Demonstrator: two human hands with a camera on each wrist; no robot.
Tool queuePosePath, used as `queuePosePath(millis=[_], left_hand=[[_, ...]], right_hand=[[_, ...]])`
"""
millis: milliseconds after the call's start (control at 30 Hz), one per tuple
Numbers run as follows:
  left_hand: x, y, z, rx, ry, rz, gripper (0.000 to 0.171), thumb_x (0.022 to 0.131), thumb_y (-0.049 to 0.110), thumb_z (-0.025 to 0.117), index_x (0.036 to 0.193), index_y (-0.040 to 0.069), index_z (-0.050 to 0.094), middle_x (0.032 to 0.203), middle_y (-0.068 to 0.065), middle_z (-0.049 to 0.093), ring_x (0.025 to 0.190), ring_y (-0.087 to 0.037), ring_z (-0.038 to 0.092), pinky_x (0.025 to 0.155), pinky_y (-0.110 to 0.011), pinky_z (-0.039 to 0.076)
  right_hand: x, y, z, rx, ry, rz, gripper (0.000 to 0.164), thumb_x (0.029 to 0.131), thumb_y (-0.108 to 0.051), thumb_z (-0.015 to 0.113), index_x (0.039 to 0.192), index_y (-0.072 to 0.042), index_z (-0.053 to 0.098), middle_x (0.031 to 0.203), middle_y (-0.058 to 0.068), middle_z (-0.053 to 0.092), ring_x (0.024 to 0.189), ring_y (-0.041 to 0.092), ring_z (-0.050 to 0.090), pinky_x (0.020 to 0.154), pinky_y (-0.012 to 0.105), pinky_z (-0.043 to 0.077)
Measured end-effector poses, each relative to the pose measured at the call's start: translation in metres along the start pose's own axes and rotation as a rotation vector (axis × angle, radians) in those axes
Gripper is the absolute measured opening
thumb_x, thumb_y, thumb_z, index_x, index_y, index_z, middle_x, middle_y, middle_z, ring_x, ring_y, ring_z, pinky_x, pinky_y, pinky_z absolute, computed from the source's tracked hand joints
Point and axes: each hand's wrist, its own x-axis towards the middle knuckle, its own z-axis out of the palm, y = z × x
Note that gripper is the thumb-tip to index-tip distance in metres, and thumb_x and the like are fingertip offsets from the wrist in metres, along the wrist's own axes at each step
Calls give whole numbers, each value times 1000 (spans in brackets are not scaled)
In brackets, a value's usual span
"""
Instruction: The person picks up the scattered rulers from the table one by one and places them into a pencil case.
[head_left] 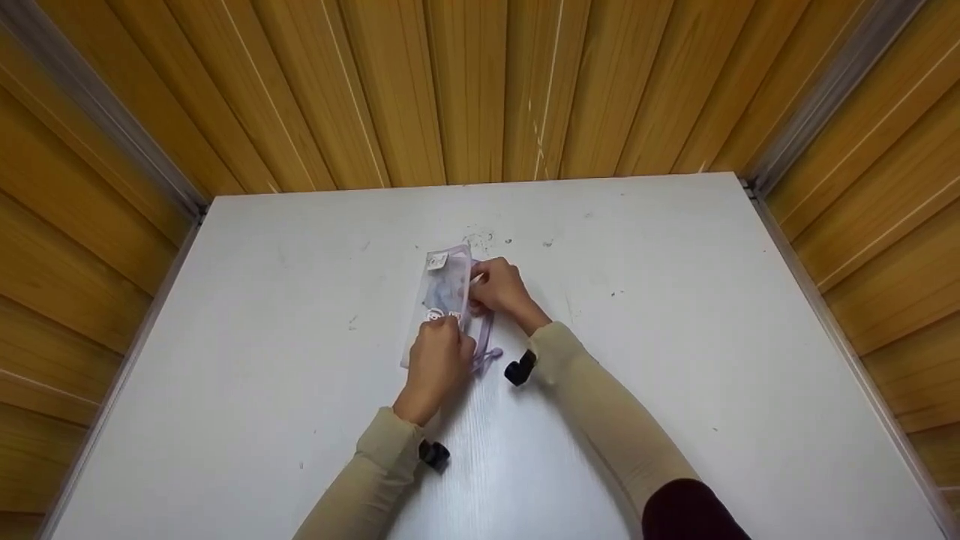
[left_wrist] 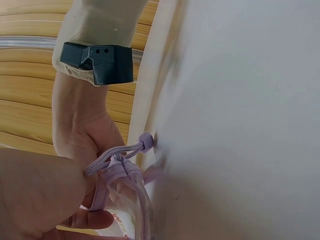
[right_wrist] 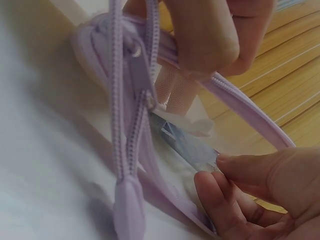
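A see-through pouch with lilac zipped edging lies at the middle of the white table. My left hand grips its near edge beside a printed white motif. At the pouch's right side is my right hand, its fingers inside the opening. In the right wrist view, the thumb and fingers of the right hand pinch the end of a bluish-grey packet in the pouch. The lilac zip slider hangs near the opening, with a corded pull. The packet's far end is hidden.
A white table with dark scuff marks lies under the pouch. Wood-patterned panels stand behind it and at both sides. A pale square label is on the pouch's far end. Each sleeve carries a black wrist camera.
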Motion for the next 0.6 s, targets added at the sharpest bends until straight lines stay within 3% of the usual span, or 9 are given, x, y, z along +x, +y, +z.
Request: queuePosePath(millis=[200, 367, 600], left_hand=[[0, 0, 0, 14, -17, -14, 11, 86, 8, 67, 78, 1, 63, 74, -14, 61, 66, -31, 61, 59, -48, 52], [0, 0, 0, 10, 9, -4, 12, 85, 8, 67, 76, 2, 61, 73, -15, 61, 66, -34, 62, 58, -50, 53], [-1, 0, 1, 15, 31, 4, 10, 84, 7, 66, 76, 1, 62, 73, -16, 61, 67, -36, 63, 58, -50, 53]], right_hand=[[-2, -1, -2, 68, -28, 16, 6, 85, -7, 71, 88, -6, 76, 61, 2, 68, 50, 12, 65, 49, 22, 47], [-2, -2, -5, 159, -46, 52, 6, 85, -5, 72, 90, -5, 76, 62, 6, 68, 50, 17, 68, 49, 26, 53], [-4, -1, -9, 201, -40, 86, 7, 84, -6, 76, 92, -5, 77, 65, 9, 68, 50, 20, 67, 51, 31, 56]])
